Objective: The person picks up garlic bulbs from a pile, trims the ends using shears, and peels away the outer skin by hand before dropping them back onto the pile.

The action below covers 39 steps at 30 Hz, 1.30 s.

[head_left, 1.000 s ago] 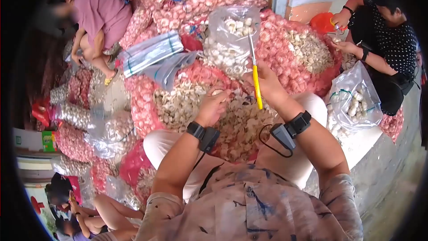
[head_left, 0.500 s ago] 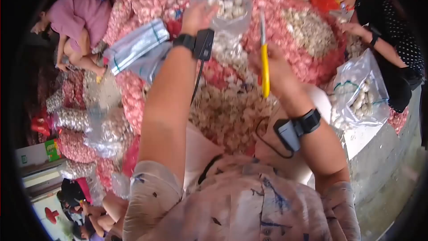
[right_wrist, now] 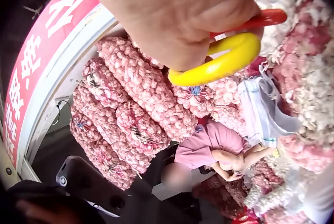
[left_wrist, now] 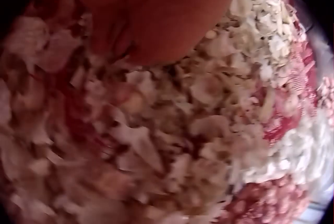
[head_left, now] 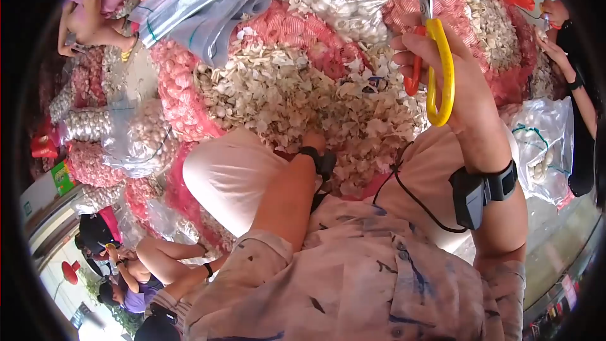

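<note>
My right hand (head_left: 473, 91) holds scissors (head_left: 449, 76) with one yellow and one red handle, raised over the right knee, blades pointing away from me. In the right wrist view the yellow loop (right_wrist: 219, 67) sits against the hand. Low between the knees, my left hand (head_left: 314, 142) reaches down to a heap of garlic skins and trimmings (head_left: 363, 129). The left wrist view shows that hand (left_wrist: 156, 15) blurred, right at the loose skins; its fingertips are mostly hidden, so I cannot tell whether it grips anything.
A clear bag of white garlic bulbs (head_left: 344, 0) stands beyond the heap, with folded plastic bags (head_left: 189, 3) to its left. Red net sacks of garlic (right_wrist: 151, 88) are stacked behind. Another person's hand (head_left: 554, 53) works at the right, near a second clear bag (head_left: 536, 145).
My left hand held a garlic bulb, reached out open to the clear bag at the back, then came down to the heap. The scissors moved up and right in view; the head view tilted downward.
</note>
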Tool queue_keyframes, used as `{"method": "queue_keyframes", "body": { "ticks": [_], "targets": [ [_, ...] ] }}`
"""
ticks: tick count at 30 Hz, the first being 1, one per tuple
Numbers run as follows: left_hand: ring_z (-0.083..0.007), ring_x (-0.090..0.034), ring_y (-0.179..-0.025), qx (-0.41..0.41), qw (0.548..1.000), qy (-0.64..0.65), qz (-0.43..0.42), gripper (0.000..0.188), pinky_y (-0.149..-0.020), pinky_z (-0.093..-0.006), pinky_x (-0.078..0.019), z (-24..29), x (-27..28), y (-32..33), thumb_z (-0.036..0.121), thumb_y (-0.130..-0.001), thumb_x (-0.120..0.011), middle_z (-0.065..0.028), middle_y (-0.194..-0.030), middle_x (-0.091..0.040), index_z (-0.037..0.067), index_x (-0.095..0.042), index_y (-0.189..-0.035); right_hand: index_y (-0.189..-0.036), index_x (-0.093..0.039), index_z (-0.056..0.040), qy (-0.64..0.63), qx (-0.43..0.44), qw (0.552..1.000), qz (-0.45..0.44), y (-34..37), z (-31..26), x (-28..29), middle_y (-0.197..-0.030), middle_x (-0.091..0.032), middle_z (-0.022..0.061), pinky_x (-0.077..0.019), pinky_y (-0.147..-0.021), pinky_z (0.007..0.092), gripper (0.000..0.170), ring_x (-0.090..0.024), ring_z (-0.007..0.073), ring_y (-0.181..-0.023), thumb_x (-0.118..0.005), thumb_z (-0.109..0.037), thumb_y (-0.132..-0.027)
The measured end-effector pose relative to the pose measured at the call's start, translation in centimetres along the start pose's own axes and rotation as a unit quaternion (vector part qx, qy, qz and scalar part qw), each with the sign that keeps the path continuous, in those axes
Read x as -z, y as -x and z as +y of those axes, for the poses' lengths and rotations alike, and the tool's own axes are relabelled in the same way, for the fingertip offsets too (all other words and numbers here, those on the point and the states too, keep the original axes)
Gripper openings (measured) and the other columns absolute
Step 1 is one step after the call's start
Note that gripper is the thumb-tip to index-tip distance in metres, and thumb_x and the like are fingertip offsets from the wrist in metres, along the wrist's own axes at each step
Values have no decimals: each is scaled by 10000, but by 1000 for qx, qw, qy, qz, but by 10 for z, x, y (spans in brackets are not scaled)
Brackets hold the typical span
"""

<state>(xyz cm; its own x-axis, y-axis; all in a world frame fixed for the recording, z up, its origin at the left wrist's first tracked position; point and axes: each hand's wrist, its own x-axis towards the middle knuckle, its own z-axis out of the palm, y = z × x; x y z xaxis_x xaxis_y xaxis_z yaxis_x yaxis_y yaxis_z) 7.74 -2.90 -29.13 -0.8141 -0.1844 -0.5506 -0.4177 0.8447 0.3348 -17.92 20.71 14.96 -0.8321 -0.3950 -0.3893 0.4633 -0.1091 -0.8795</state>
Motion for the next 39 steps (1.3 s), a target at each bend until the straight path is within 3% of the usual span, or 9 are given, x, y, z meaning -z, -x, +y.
{"method": "queue_keyframes", "body": {
  "ticks": [3, 5, 6, 11, 20, 24, 27, 29, 39],
  "targets": [
    [-387, -655, -915, -130, 988, 23, -77, 344, -810, -457, -524, 34, 23, 24, 173, -896, -567, -244, -1080, -669, -2, -633, -1184, -1290, -525, -18, 37, -31, 999, 14, -8, 1, -13, -1011, -655, 106, -501, -744, 271, 399, -626, 163, -885, -627, -171, -937],
    [-419, -619, -999, 229, 889, 379, -120, 444, -875, -483, -499, 83, 71, 28, 119, -845, -600, -245, -1137, -645, 14, -570, -1275, -1302, -521, -12, 61, -35, 997, 2, -13, 2, -21, -1014, -654, 114, -499, -707, 273, 406, -619, 165, -872, -617, -165, -939],
    [-419, -619, -999, 231, 886, 382, -123, 444, -875, -483, -499, 94, 82, 29, 119, -845, -600, -245, -1137, -645, 14, -570, -1275, -1302, -521, -12, 65, -38, 997, 1, -16, 4, -24, -1014, -654, 114, -499, -707, 273, 406, -619, 165, -872, -617, -165, -939],
    [-374, -513, -1212, 65, 966, 212, 134, 620, -980, -437, -464, 96, 67, 3, 149, -798, -695, -221, -1311, -510, 65, -489, -1376, -1299, -523, -8, 66, -57, 996, -8, -24, 11, -40, -1018, -651, 120, -493, -669, 276, 402, -613, 158, -859, -618, -159, -938],
    [-459, -412, -1274, -28, 997, -66, 0, 606, -1040, -462, -420, 134, 60, 34, 152, -782, -697, -260, -1485, -229, 85, -511, -1355, -1294, -522, -50, 84, -77, 993, -40, -34, 26, -40, -998, -645, 78, -473, -637, 265, 383, -606, 138, -855, -621, -162, -941],
    [-426, -393, -1318, -55, 987, -114, -104, 659, -1000, -493, -449, 135, 70, 31, 127, -805, -680, -229, -1463, -331, 111, -447, -1421, -1282, -526, -54, 96, -90, 991, -18, -32, 20, -47, -998, -646, 79, -467, -636, 258, 371, -605, 134, -858, -623, -165, -942],
    [-402, -511, -1207, 69, 968, 178, -164, 633, -979, -466, -468, 138, 115, 11, 155, -812, -674, -225, -1397, -442, 90, -460, -1404, -1271, -529, -51, 64, -44, 995, -59, -32, 24, -45, -967, -647, 77, -463, -621, 253, 364, -604, 129, -835, -627, -169, -940],
    [-389, -574, -1101, 270, 875, 398, 58, 629, -947, -453, -482, 135, 109, -5, 214, -795, -701, -229, -1291, -547, 81, -491, -1373, -1270, -531, -48, 46, -33, 996, -64, -32, 25, -46, -927, -642, 68, -459, -611, 252, 371, -601, 121, -812, -635, -175, -937],
    [-418, -570, -1083, 25, 990, 126, -60, 546, -920, -505, -478, 142, 67, -25, 180, -840, -673, -257, -1216, -590, 29, -498, -1334, -1259, -556, -65, 159, -44, 986, -39, -29, 17, -41, -883, -586, 3, -452, -616, 238, 362, -580, 96, -794, -649, -183, -930]
  ]
}}
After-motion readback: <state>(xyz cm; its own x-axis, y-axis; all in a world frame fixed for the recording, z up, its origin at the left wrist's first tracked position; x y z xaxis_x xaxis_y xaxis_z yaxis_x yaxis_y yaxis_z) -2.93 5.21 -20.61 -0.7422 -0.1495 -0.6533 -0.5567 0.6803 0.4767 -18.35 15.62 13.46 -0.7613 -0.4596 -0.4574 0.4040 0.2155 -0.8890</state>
